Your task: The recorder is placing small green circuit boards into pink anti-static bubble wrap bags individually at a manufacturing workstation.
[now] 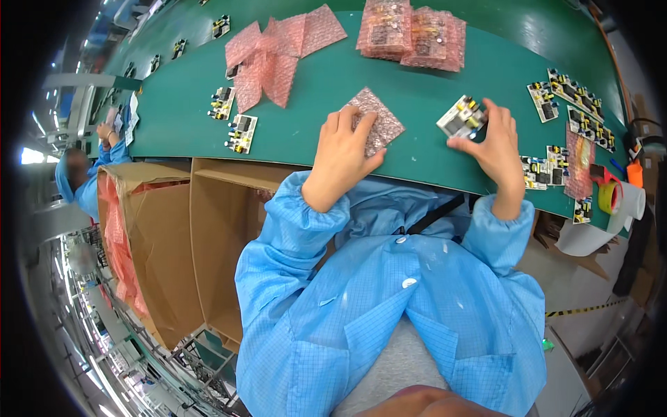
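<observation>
My left hand (342, 154) rests on the near-left side of a pink bubble-wrap pouch (382, 124), its fingers spread and the thumb apart. The pouch lies flat on the green table (313, 135), one corner toward me. To the right, a circuit board (457, 120) with yellow, black and silver parts is between the thumb and fingers of my right hand (499, 147). The board is tilted, and its far right edge is partly behind the fingers.
Loose pink pouches (278, 48) lie at the far left, and stacked pouches (389, 31) with boards inside stand at the back. More circuit boards (243, 132) lie left and right. Tape rolls (611, 196) sit at the right edge. Cardboard boxes (163, 257) stand below the table's near edge; a co-worker (90, 177) is far left.
</observation>
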Motion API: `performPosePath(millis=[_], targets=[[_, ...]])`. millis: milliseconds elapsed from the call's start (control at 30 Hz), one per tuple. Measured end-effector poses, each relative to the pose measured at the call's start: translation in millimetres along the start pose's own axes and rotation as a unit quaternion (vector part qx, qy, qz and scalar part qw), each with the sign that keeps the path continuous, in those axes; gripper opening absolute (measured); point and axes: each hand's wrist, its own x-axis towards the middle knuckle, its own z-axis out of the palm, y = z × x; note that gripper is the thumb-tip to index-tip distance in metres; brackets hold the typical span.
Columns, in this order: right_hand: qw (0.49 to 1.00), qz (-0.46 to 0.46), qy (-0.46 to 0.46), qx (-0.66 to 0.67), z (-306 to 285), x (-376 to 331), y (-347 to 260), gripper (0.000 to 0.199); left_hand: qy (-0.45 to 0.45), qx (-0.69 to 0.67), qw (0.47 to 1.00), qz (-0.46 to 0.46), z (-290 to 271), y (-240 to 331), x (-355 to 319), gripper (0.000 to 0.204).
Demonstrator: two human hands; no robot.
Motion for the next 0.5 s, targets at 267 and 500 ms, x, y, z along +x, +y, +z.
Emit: performPosePath(millis=[267,500], targets=[[0.966,-0.024,-0.193,0.168,-13.6,-20.3,-19.4,0.083,0.062,0.021,0.998,0.003,5.7,-6.1,5.4,0.028],[0.981,-0.065,-0.155,0.098,-5.0,-15.9,-18.0,0.072,-0.004,0.026,0.996,-0.089,-4.1,-1.1,0.3,0.021]])
